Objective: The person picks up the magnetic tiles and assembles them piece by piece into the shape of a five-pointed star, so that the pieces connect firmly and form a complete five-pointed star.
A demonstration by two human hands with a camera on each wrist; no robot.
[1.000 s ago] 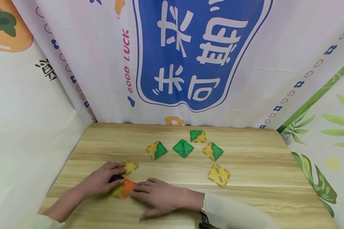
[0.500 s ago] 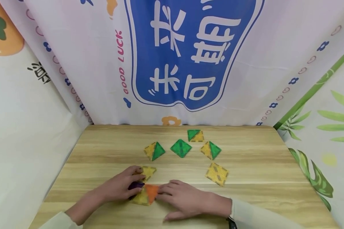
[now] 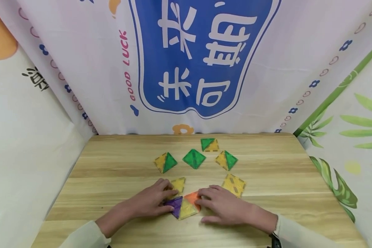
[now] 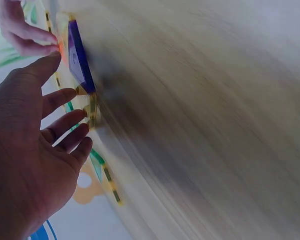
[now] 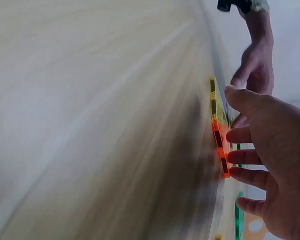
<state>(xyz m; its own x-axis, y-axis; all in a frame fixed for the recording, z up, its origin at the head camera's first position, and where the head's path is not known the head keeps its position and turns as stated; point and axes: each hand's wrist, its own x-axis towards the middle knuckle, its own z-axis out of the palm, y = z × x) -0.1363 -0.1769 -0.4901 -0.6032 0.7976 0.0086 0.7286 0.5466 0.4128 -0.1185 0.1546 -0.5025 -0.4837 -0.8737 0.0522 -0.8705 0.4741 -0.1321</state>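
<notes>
The head view is bright and evenly lit by diffuse light, its shadows faint, with a paler sheen on the counter (image 3: 127,165) near six o'clock and slightly smeared fine detail. The left wrist view is dimmer: whitish glare spreads at one o'clock, a soft shadow darkens the centre, and the left grip (image 4: 37,132) looks dusky. In the right wrist view, glare sits at nine o'clock, while a blurred shadow stretches toward six o'clock.
</notes>
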